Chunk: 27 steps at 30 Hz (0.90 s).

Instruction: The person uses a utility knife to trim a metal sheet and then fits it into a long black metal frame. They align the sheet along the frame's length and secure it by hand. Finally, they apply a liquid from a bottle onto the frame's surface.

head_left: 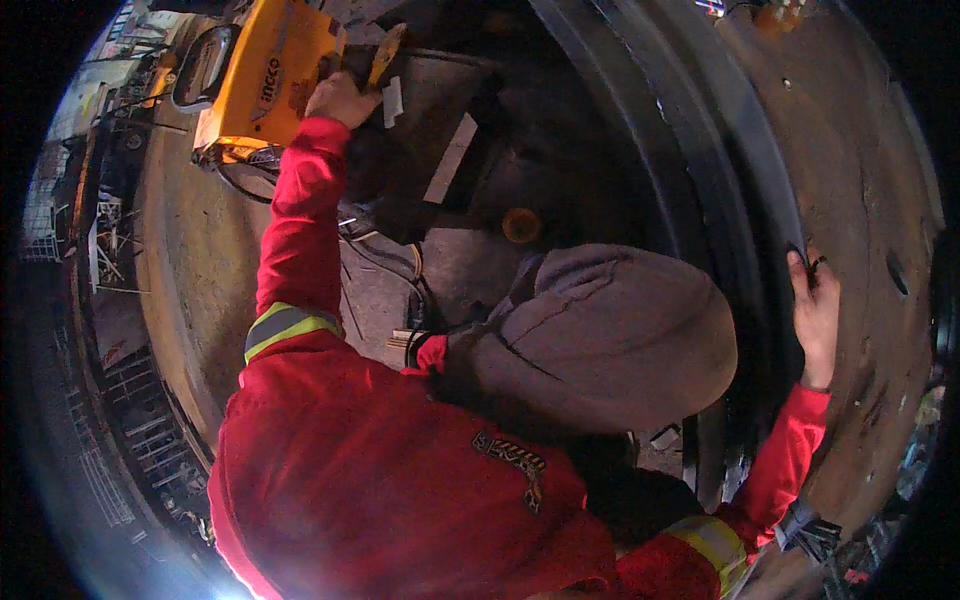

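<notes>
Red cloth fills much of the lower part of the view: the jacket of a person bending forward, seen from above and behind, with a small printed mark on it and a pale reflective band around each sleeve. Just beyond the mark, a grey-brown cap covers the person's head. Both outstretched hands appear to belong to this co-worker; the wearer's own hands cannot be made out, so I cannot tell whether they hold anything. The co-worker's left hand is at the side of a yellow box, upper left, its fingers bent toward the panel — touching it or just beside it, too dark to be sure. A yellowish-brown strip juts up by that hand, held or merely behind it, I cannot say which, and a small white slip is just beside the wrist. On the box's outer side is a black handle. The co-worker's right hand is at the far right, thumb and fingers closed about the edge of a long dark beam that curves down from the top. Right of the beam spreads a brownish surface with a dark oval mark. Between the arms, a pale strip lies in the shadow, with cables below it and a bundle of thin sticks near the cap. Metal racks stand along the left rim, well apart from the hands.
</notes>
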Each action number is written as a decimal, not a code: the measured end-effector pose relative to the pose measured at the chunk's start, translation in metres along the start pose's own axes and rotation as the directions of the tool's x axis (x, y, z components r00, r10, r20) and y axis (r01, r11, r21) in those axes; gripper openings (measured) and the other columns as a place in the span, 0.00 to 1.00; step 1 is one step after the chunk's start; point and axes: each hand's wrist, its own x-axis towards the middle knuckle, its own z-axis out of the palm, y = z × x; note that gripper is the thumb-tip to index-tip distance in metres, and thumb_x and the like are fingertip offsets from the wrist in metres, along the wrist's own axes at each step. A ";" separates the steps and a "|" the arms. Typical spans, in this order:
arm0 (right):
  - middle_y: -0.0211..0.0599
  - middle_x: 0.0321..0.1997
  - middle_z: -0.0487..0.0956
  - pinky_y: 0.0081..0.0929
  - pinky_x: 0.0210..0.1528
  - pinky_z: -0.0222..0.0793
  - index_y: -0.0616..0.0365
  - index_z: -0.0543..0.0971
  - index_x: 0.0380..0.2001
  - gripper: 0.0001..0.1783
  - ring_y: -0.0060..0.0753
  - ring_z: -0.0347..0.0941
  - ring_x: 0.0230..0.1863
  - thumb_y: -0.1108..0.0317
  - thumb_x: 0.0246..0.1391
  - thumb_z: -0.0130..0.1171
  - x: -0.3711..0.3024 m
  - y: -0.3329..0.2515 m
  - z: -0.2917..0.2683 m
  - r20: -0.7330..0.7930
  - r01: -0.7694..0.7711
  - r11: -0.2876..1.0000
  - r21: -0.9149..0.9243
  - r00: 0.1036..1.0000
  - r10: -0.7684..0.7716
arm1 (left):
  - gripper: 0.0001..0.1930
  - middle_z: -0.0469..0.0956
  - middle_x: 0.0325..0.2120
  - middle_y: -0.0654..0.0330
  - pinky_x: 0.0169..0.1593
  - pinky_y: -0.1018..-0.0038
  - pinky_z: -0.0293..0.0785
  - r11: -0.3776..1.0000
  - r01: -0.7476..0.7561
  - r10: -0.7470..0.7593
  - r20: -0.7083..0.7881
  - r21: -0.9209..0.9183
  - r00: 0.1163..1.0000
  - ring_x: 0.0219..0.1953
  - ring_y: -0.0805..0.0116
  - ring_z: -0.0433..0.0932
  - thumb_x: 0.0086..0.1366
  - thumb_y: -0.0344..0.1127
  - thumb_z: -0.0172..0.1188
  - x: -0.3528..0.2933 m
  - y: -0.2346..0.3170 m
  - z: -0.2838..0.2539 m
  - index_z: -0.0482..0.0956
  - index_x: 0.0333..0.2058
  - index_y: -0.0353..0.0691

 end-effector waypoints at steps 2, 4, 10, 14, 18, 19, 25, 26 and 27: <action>0.47 0.32 0.79 0.27 0.43 0.66 0.66 0.76 0.48 0.20 0.28 0.72 0.36 0.58 0.64 0.52 0.001 -0.002 0.000 -0.003 0.012 1.000 -0.021 1.000 -0.012 | 0.34 0.76 0.45 0.37 0.54 0.55 0.72 0.999 0.035 -0.035 -0.003 -0.031 0.999 0.50 0.42 0.75 0.51 0.56 0.62 -0.002 0.000 -0.002 0.77 0.45 0.29; 0.48 0.32 0.79 0.27 0.43 0.67 0.66 0.76 0.47 0.20 0.28 0.72 0.36 0.58 0.64 0.52 0.002 -0.002 0.000 -0.025 0.018 0.999 -0.031 1.000 -0.019 | 0.34 0.76 0.45 0.37 0.54 0.55 0.71 0.999 -0.001 -0.001 0.043 0.054 0.999 0.50 0.42 0.75 0.51 0.57 0.61 -0.002 0.007 -0.010 0.77 0.45 0.30; 0.35 0.30 0.76 0.23 0.42 0.64 0.67 0.76 0.42 0.20 0.22 0.66 0.36 0.57 0.64 0.52 0.001 -0.004 0.007 -0.047 0.034 0.999 0.010 0.998 -0.033 | 0.35 0.76 0.45 0.37 0.54 0.55 0.71 0.995 -0.023 0.037 -0.148 0.096 0.988 0.50 0.42 0.75 0.53 0.62 0.58 0.012 -0.014 -0.001 0.77 0.46 0.33; 0.34 0.31 0.76 0.22 0.43 0.64 0.66 0.76 0.42 0.19 0.22 0.67 0.36 0.57 0.64 0.52 0.001 -0.005 0.007 -0.028 0.014 0.999 0.041 1.000 -0.013 | 0.35 0.77 0.44 0.38 0.53 0.54 0.72 0.995 -0.018 0.038 -0.217 0.094 0.975 0.49 0.42 0.76 0.54 0.64 0.57 0.013 -0.013 -0.023 0.77 0.45 0.34; 0.35 0.31 0.77 0.23 0.43 0.65 0.66 0.77 0.41 0.18 0.22 0.68 0.36 0.58 0.63 0.54 0.002 -0.005 0.002 -0.008 0.013 0.997 0.075 1.000 -0.012 | 0.28 0.78 0.42 0.42 0.48 0.52 0.72 0.997 -0.050 0.066 -0.283 0.065 0.957 0.46 0.40 0.76 0.60 0.59 0.53 0.019 0.001 -0.037 0.76 0.48 0.42; 0.39 0.32 0.78 0.25 0.42 0.66 0.66 0.77 0.41 0.18 0.24 0.70 0.36 0.58 0.62 0.55 0.001 -0.006 0.003 -0.002 0.000 0.997 0.072 1.000 0.000 | 0.26 0.79 0.41 0.43 0.48 0.52 0.72 0.998 -0.040 0.050 -0.305 0.039 0.951 0.46 0.39 0.76 0.61 0.58 0.52 0.015 0.002 -0.045 0.76 0.49 0.44; 0.55 0.30 0.79 0.32 0.38 0.70 0.66 0.78 0.39 0.17 0.45 0.77 0.31 0.59 0.60 0.57 0.014 -0.020 -0.001 -0.023 0.038 0.998 0.040 0.999 -0.037 | 0.20 0.80 0.33 0.42 0.40 0.51 0.74 0.933 -0.275 0.086 -0.597 -0.232 0.797 0.38 0.38 0.78 0.62 0.44 0.58 0.008 -0.023 -0.032 0.69 0.47 0.36; 0.54 0.29 0.78 0.34 0.37 0.69 0.66 0.77 0.40 0.18 0.46 0.76 0.31 0.58 0.60 0.56 0.018 -0.013 -0.002 0.000 0.046 0.999 0.021 0.999 -0.046 | 0.21 0.79 0.35 0.41 0.41 0.52 0.74 0.886 -0.347 0.088 -0.624 -0.307 0.776 0.39 0.38 0.78 0.62 0.44 0.58 0.018 -0.017 -0.018 0.69 0.47 0.36; 0.54 0.29 0.78 0.34 0.37 0.69 0.66 0.77 0.40 0.18 0.46 0.76 0.30 0.59 0.60 0.56 0.021 -0.022 -0.007 -0.059 0.049 0.998 0.025 0.997 -0.048 | 0.21 0.79 0.36 0.41 0.42 0.52 0.74 0.825 -0.421 0.088 -0.652 -0.376 0.753 0.40 0.39 0.77 0.61 0.43 0.58 0.039 -0.020 -0.018 0.69 0.48 0.36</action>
